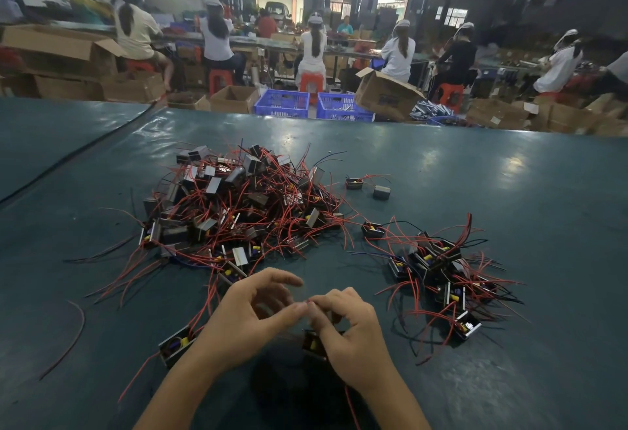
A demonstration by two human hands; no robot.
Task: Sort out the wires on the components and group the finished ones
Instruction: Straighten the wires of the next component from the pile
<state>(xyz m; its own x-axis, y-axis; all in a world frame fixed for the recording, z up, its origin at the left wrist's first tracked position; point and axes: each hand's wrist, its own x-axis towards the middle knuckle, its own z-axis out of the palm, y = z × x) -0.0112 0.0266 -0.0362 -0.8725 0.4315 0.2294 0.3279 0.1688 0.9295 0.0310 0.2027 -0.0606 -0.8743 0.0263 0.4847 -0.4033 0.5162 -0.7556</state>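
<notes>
Your right hand (346, 331) curls its fingers round a small dark component (314, 344) at 6 o'clock over the green mat (509, 191). Your left hand (251, 317) arches beside it, its thumb meeting the right fingertips; blur hides whether it pinches a wire. The big tangled pile (238, 212) crowds 12 o'clock, with red leads trailing to your left fingers. A smaller pile (441, 276) lies at 2 o'clock, and a loose component (176, 344) lies just beside your left wrist at 9.

Bare forearms (176, 392), bare left grip (251, 314) and right grip (346, 327).
</notes>
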